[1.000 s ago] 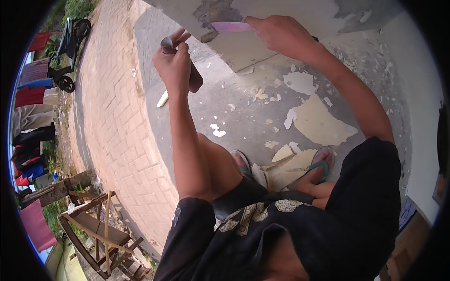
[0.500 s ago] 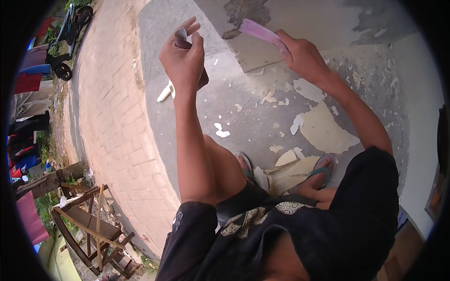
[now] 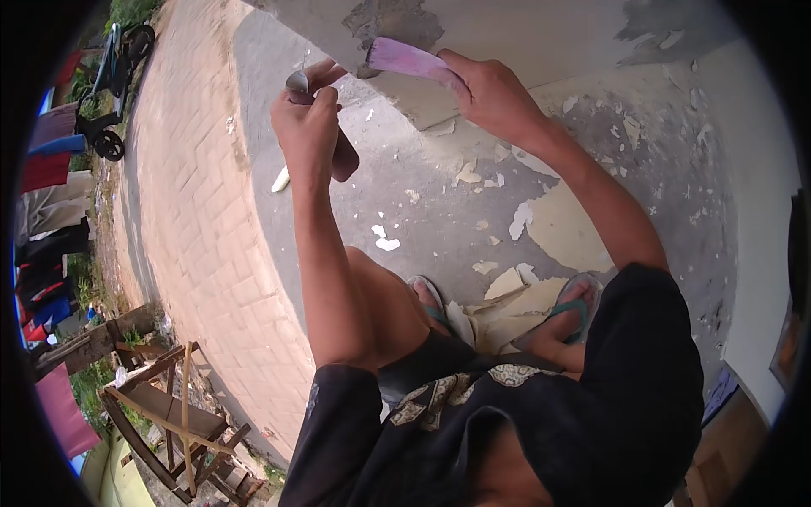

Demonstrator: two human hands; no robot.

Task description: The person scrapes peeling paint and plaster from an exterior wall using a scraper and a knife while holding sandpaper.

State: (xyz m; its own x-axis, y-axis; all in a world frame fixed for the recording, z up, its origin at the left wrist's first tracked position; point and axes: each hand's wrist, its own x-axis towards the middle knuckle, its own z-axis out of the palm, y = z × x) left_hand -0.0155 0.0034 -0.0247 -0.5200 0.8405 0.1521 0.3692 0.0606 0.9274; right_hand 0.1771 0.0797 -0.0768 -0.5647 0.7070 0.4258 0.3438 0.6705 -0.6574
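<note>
The right hand (image 3: 500, 95), fingers closed around one end of a pink strip-shaped tool (image 3: 407, 61), holds its dark tip at the dark patch (image 3: 390, 24) of the wall (image 3: 541, 42). The left hand (image 3: 306, 127) encloses a brown-handled tool (image 3: 345, 159) above the grey floor (image 3: 405, 220), its metal end upward.

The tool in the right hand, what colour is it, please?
The tool is pinkish purple, with a dark tip; it shows best in the head view.

Head cam, fwd/down over floor (image 3: 384, 194); edges prob. warped.
</note>
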